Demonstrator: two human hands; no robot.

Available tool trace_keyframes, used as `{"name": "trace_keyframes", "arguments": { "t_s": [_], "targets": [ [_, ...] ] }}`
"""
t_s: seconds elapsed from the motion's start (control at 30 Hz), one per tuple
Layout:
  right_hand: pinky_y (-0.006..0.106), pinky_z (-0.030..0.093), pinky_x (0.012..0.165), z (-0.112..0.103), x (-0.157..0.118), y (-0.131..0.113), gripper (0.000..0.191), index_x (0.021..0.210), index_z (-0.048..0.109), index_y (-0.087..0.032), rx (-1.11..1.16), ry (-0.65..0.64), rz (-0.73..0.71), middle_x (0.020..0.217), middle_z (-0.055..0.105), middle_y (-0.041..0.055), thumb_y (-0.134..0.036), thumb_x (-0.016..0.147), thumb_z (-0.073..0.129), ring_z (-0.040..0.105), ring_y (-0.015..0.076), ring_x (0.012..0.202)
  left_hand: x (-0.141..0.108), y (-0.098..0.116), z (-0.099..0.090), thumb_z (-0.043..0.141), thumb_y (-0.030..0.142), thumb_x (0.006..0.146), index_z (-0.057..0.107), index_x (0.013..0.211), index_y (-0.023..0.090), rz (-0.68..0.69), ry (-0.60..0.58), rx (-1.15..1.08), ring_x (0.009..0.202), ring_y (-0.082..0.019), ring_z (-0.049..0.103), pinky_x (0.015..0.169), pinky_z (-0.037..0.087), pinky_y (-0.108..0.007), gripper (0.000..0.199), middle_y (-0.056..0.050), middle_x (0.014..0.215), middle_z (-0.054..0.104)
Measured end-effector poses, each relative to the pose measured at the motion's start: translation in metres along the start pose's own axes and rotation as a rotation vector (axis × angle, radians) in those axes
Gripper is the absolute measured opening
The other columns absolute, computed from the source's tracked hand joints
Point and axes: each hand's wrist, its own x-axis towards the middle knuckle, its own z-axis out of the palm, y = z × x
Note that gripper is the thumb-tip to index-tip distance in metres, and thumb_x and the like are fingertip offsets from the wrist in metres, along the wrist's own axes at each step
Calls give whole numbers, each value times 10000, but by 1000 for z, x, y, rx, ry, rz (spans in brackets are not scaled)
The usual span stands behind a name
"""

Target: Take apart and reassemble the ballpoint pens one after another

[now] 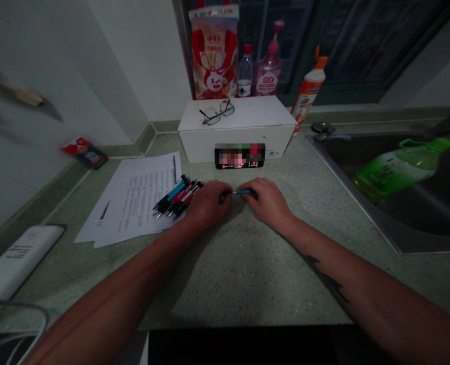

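Over the middle of the speckled counter (244, 274), my right hand (268, 200) pinches a blue and black pen part (244, 192) with a thin pale tip pointing left. My left hand (210, 203) has its fingers closed at that pale end, close to a dark piece whose shape is mostly hidden. Just left of my left hand, several pens (175, 196) in blue, red, white and black lie side by side on printed paper sheets (129, 203).
Behind my hands a phone (240, 156) leans on a white box (236, 137) with glasses (217, 112) on top. Bottles and a bag (215, 56) stand behind it. The sink (418, 203) at right holds a green bottle (403, 170). A power strip (23, 258) lies left.
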Motion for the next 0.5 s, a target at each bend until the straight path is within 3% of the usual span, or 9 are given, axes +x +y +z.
{"name": "trace_keyframes", "arguments": {
  "t_s": [0.2,0.5],
  "targets": [
    [438,461,900,-2,0,-2,140,1041,743,-237,-31,-15,-20,1027,740,89,-193,971,629,619,291,1015,1,-1,0,616,279,978,754,1065,232,35,-41,6,923,-236,651,812,498,-373,170,-58,956,725],
    [457,458,906,0,-1,2,155,1037,742,-253,-47,-10,3,1028,739,85,-199,976,611,619,298,1024,0,-2,1,576,216,944,750,1064,246,46,-32,0,923,-229,645,800,502,-363,214,-57,967,710]
  ]
}}
